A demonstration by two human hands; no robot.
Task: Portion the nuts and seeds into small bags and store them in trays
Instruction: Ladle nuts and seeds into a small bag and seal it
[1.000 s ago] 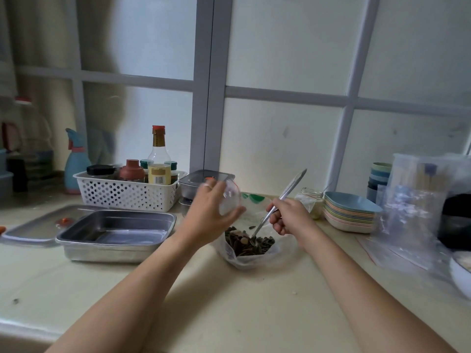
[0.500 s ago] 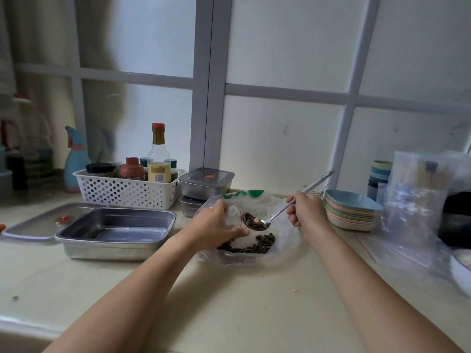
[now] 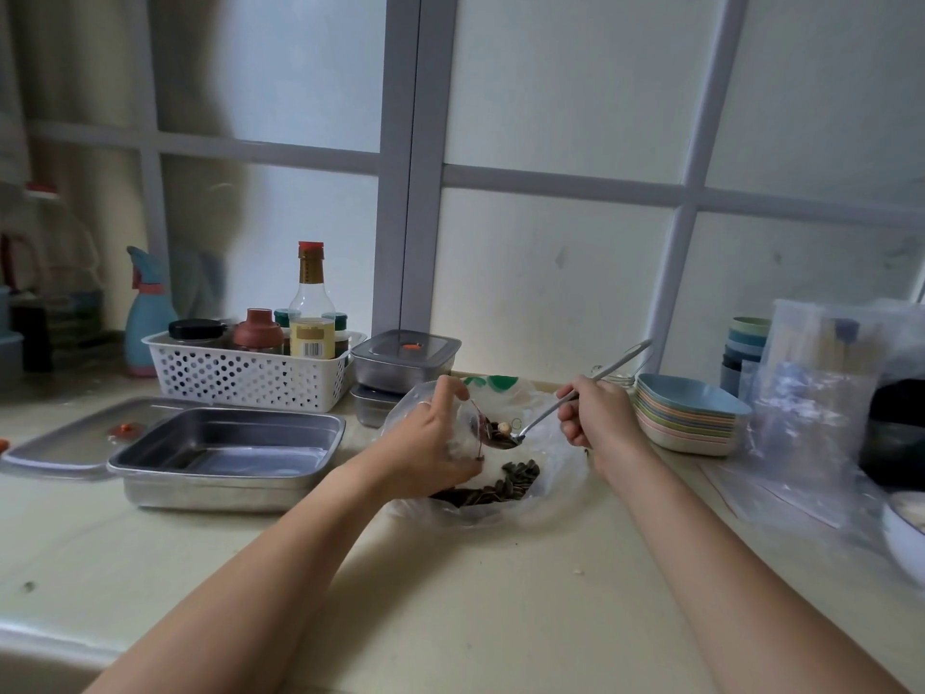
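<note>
My left hand point(image 3: 433, 443) holds a small clear bag point(image 3: 468, 430) open, its red-edged mouth facing right. My right hand point(image 3: 595, 413) grips a metal spoon point(image 3: 560, 405) whose bowl, loaded with dark seeds and one pale nut, sits at the bag's mouth. Below them lies a large clear plastic bag point(image 3: 550, 488) spread on the counter with a pile of dark striped seeds point(image 3: 500, 485) in it. An open steel tray point(image 3: 227, 450) stands to the left.
The tray's lid point(image 3: 65, 443) lies at far left. A white basket of bottles point(image 3: 250, 375) and two stacked lidded steel boxes point(image 3: 403, 363) stand behind. A stack of coloured dishes point(image 3: 685, 415), cups point(image 3: 746, 348) and clear bags point(image 3: 821, 413) sit on the right.
The spoon rose out of the seed pile loaded and moved left to the small bag's mouth. My left hand lowered and turned the small bag toward the spoon.
</note>
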